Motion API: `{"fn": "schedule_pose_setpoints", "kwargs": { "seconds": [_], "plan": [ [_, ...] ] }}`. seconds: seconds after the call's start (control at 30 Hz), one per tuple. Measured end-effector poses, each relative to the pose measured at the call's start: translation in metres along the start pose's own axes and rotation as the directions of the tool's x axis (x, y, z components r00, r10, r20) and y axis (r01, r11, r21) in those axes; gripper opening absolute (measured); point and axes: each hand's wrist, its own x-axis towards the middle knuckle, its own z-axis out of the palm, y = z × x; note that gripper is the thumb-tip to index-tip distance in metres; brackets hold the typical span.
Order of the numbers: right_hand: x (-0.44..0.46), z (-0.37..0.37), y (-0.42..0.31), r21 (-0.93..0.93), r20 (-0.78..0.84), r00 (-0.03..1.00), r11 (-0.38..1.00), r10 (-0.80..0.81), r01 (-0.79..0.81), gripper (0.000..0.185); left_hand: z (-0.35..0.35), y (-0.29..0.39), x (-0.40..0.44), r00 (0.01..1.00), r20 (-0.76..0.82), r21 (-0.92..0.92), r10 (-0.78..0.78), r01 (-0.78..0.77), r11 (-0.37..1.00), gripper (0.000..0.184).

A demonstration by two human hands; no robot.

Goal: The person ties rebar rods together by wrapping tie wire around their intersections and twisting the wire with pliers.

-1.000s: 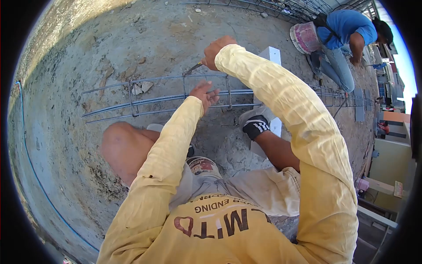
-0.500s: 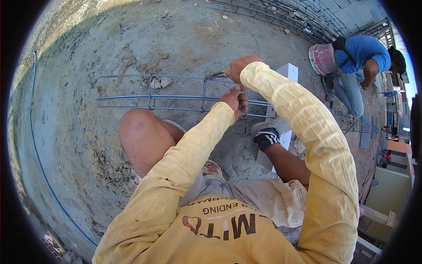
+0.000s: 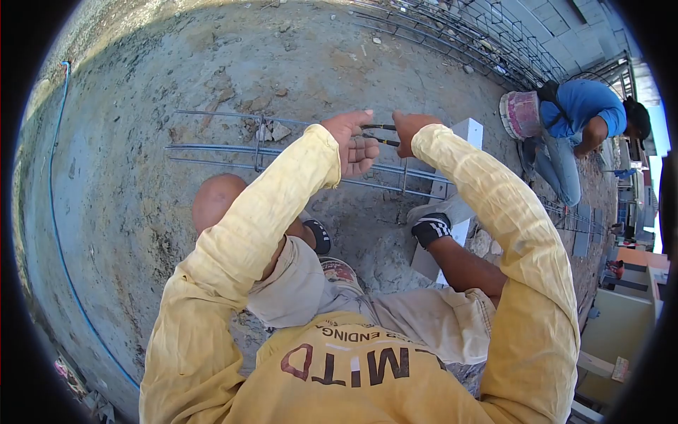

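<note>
My right hand (image 3: 417,132) is closed around a pair of dark pliers (image 3: 382,134), with two spread, yellow-marked arms of the tool showing between my hands. My left hand (image 3: 355,145) lies open beside the pliers, palm up with the fingers apart; whether it touches the tool I cannot tell. Beneath both hands stretches a cage of steel rebar (image 3: 215,149), long bars joined by square stirrups. A stirrup (image 3: 405,177) stands just below my right hand. Any tie wire is too thin to make out.
A white block (image 3: 459,230) lies under the cage near my foot. Under me is a stained bucket (image 3: 339,272). To the right, a person in a blue shirt (image 3: 586,106) bends beside a pink bucket (image 3: 520,114). More rebar cages (image 3: 487,49) lie behind; a blue hose (image 3: 56,226) runs along the left.
My left hand has left the stirrup, moved up and left, and opened palm up. My right hand has shifted slightly right and down with the pliers. My left knee has moved aside.
</note>
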Motion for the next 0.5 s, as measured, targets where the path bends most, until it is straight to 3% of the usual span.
{"fn": "schedule_pose_setpoints", "kwargs": {
  "seconds": [0.07,0.1,0.2,0.3,0.4,0.5],
  "plan": [
    [-0.004,0.018,0.004,-0.253,-0.289,0.942,0.963,-0.169,0.095,0.039,0.0,0.029,-0.018,0.998,0.015,0.114,0.059,-0.06,0.992,0.069],
    [-0.002,0.016,0.005,-0.296,-0.244,0.947,0.946,-0.209,0.133,0.046,-0.003,0.04,-0.02,0.996,0.023,0.171,0.085,-0.088,0.981,0.073],
    [0.014,0.023,0.028,-0.571,-0.485,0.712,0.8,-0.508,0.182,0.042,-0.022,0.062,-0.007,0.979,0.12,0.194,0.164,-0.186,0.963,0.073],
    [0.015,0.01,0.04,-0.577,-0.441,0.711,0.78,-0.548,0.244,0.049,-0.023,0.061,0.007,0.968,0.1,0.154,0.229,-0.243,0.958,0.052],
    [0.014,-0.002,0.026,-0.38,-0.26,0.895,0.89,-0.363,0.251,0.051,-0.02,0.064,0.02,0.966,0.064,0.155,0.252,-0.259,0.953,0.037],
    [0.017,-0.018,0.012,-0.257,-0.131,0.95,0.935,-0.283,0.243,0.056,-0.021,0.065,0.03,0.967,0.019,0.22,0.255,-0.253,0.942,0.032]
  ]
}}
